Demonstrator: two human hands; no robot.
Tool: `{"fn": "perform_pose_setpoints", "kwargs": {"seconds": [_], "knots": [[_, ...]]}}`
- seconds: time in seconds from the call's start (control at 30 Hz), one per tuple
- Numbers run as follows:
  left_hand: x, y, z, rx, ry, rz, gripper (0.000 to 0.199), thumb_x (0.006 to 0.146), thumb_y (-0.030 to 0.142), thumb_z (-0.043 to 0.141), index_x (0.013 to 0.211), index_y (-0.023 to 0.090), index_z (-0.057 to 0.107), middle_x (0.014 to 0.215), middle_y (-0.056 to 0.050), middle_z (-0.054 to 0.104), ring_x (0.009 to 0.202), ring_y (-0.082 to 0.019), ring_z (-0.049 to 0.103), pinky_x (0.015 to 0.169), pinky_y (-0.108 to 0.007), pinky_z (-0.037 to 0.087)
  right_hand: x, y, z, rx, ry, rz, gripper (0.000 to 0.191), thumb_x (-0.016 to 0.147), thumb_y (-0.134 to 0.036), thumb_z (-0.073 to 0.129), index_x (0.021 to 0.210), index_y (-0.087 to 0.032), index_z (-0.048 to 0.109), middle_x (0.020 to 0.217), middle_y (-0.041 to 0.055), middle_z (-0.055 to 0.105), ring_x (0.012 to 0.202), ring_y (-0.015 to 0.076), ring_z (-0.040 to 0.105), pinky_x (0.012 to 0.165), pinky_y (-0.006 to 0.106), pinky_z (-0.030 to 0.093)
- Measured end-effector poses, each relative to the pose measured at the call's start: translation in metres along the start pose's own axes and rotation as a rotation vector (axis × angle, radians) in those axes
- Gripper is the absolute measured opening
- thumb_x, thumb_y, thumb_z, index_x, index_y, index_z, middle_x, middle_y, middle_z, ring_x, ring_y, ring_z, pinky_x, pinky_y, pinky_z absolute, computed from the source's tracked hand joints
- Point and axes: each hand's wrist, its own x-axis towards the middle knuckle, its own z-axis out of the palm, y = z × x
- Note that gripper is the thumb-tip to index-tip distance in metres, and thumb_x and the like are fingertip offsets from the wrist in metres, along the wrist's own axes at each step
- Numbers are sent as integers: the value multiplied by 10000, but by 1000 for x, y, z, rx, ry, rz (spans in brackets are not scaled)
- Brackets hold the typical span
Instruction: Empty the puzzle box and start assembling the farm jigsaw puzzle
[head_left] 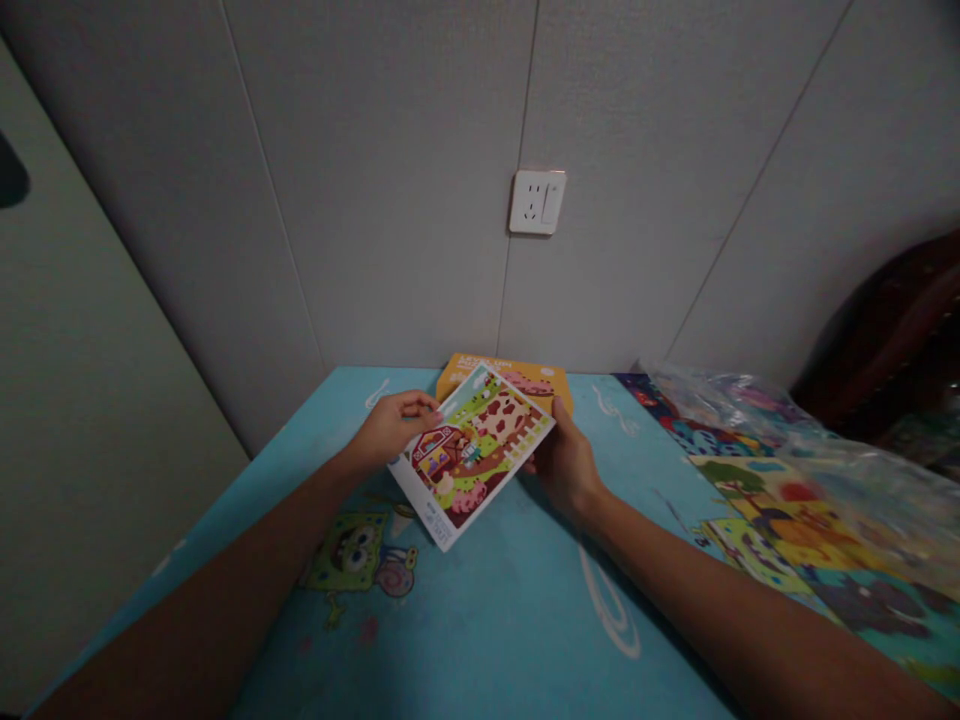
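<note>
A white-bordered picture card (480, 450) with a farm scene of a cow, a red barn and pink pigs is tilted above the table. My right hand (566, 460) grips its right corner, thumb near the edge and fingers partly hidden behind. At the card's upper left edge, my left hand (397, 425) has its fingertips together on the border. Behind the card, an orange box (559, 383) with a printed picture lies at the table's back edge, partly covered by the card.
The blue table cover (480, 640) has cartoon prints. On the right lie colourful picture sheets (810, 520) and clear plastic wrap (877, 480). A grey wall with a white socket (537, 203) rises behind. A dark red object (885, 320) stands at the far right.
</note>
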Motion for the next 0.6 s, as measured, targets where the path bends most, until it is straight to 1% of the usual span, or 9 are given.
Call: {"fn": "perform_pose_setpoints", "kwargs": {"seconds": [0.1, 0.23, 0.33, 0.4, 0.43, 0.47, 0.5, 0.57, 0.6], "knots": [[3, 0, -8, 23, 39, 46, 346, 551, 336, 855, 785, 141, 691, 647, -35, 687, 533, -156, 608, 489, -221, 451, 0, -4, -2, -44, 17, 10, 472, 774, -630, 588, 637, -180, 549, 471, -42, 451, 368, 60, 299, 330, 182, 202], [4, -1, -19, -89, 62, 2, 503, 642, 418, 798, 1034, 138, 654, 693, -35, 697, 528, -159, 623, 457, -218, 462, 3, 1, -6, -223, 54, -86, 391, 715, -469, 729, 588, -181, 498, 410, -56, 444, 325, 53, 305, 319, 192, 189], [2, -3, -22, -259, -65, -25, 513, 675, 454, 762, 1057, 134, 639, 698, -39, 688, 511, -155, 613, 446, -232, 478, 6, 2, -9, -194, 107, -170, 341, 757, -453, 698, 638, -184, 527, 385, -55, 460, 326, 68, 356, 340, 193, 268], [3, -6, -21, -203, -188, -60, 436, 659, 433, 776, 928, 105, 675, 647, -58, 676, 476, -154, 592, 414, -230, 460, 8, 0, -10, -143, 131, -155, 311, 724, -437, 729, 679, -179, 563, 434, -38, 521, 360, 80, 414, 363, 200, 334], [4, -9, -20, -144, -209, -72, 402, 650, 416, 784, 870, 94, 684, 633, -71, 674, 470, -158, 591, 410, -233, 458, 8, -1, -10, -125, 136, -130, 301, 698, -427, 749, 699, -175, 584, 464, -27, 548, 381, 88, 442, 374, 206, 364], [7, -13, -20, -96, -180, -64, 381, 648, 400, 786, 841, 88, 686, 647, -85, 682, 489, -168, 604, 426, -240, 472, 8, -1, -9, -116, 136, -100, 293, 676, -412, 765, 721, -169, 607, 506, -13, 578, 410, 97, 473, 385, 214, 390], [11, -19, -21, -69, -97, -33, 373, 654, 389, 779, 852, 86, 686, 685, -95, 694, 530, -181, 627, 466, -253, 499, 8, -1, -9, -116, 137, -71, 286, 659, -394, 775, 753, -165, 632, 565, 6, 615, 443, 106, 500, 395, 221, 411], [22, -33, -31, -96, 206, 78, 410, 716, 401, 708, 1006, 116, 655, 849, -94, 713, 673, -206, 674, 601, -305, 557, 6, 1, -7, -139, 147, -17, 294, 644, -353, 774, 841, -161, 671, 723, 45, 677, 505, 114, 532, 404, 227, 428], [30, -41, -39, -37, 408, 132, 392, 758, 402, 653, 1035, 125, 636, 881, -88, 709, 702, -200, 676, 634, -313, 562, 6, 4, -5, -163, 151, 8, 312, 645, -336, 764, 889, -161, 680, 799, 61, 693, 521, 113, 533, 402, 227, 426]]}}
